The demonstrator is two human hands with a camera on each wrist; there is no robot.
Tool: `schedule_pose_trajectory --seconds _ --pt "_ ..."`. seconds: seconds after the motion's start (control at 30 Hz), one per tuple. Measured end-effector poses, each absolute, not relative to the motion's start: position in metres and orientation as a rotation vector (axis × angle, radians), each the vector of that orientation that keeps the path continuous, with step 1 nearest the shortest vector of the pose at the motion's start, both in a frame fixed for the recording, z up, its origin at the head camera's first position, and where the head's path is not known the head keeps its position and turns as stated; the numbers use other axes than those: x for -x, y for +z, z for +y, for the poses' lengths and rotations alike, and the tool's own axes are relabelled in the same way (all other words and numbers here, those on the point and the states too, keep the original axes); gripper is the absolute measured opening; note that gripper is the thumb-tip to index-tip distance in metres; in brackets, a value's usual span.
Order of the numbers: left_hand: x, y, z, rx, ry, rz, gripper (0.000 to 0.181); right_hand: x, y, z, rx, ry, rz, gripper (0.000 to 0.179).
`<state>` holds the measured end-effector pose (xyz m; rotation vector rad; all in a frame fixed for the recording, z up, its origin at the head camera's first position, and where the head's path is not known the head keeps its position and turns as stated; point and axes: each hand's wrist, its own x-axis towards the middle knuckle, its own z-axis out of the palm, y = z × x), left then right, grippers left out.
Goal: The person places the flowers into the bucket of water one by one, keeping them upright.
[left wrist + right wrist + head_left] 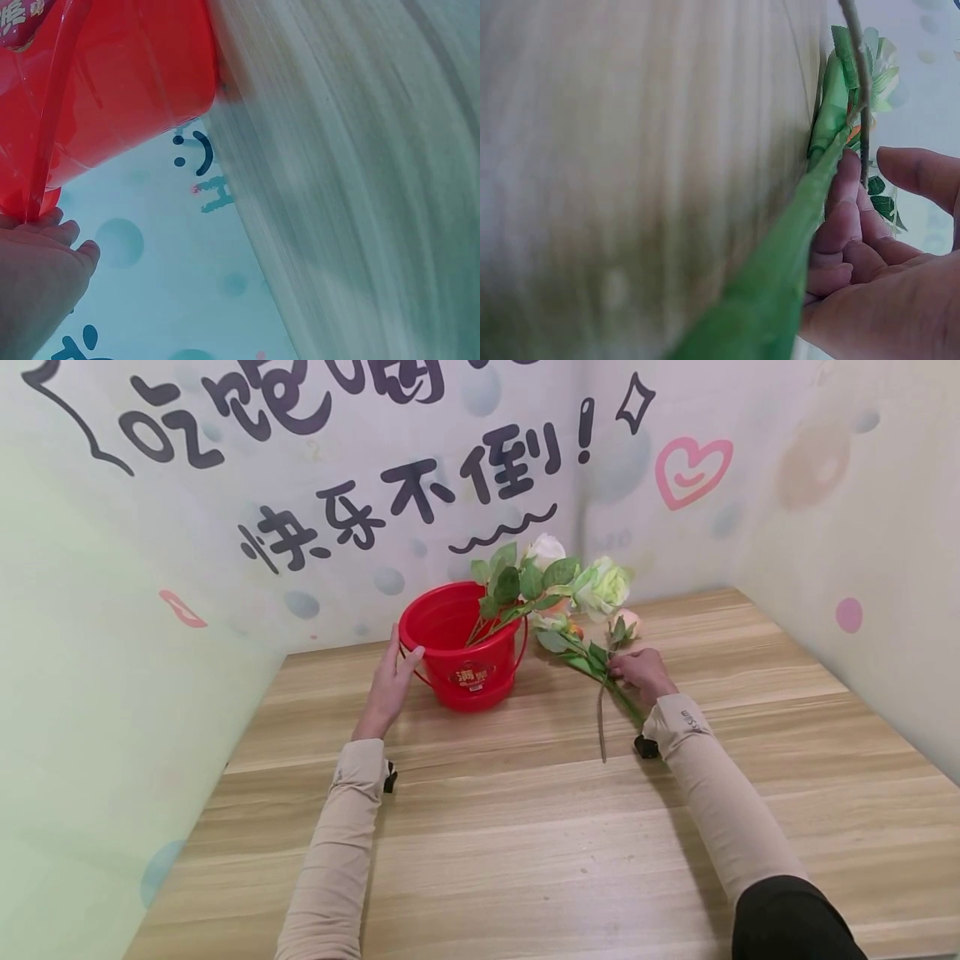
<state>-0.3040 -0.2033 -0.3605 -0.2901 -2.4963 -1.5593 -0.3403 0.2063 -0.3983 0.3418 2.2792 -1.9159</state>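
Observation:
My left hand rests against the left side of a red bucket, its fingers and thumb at the outer rim by the bucket's handle. Inside the bucket, artificial roses lean right, with a white bloom and a pale green bloom. On the right, my right hand touches the stems of flowers lying on the table. In the right wrist view its thumb is raised apart from the fingers, near a brown stem. A thick green stem runs past the fingers.
The wooden table meets decorated walls at the back and sides. A pale peach rose lies beyond my right hand. Black wrist devices sit at both cuffs.

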Motion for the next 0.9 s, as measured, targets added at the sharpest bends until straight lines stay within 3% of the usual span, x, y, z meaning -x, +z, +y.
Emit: schedule_pose_trajectory --seconds 0.47,0.9 --pt "0.3043 -0.3604 -0.2033 0.293 -1.555 -2.495 0.079 0.3384 -0.3983 0.208 -0.299 -1.915 2.284 0.041" --pt "0.3032 -0.359 -0.2028 0.29 -1.545 -2.509 0.08 0.3328 -0.3983 0.2097 -0.269 -1.968 2.29 0.037"
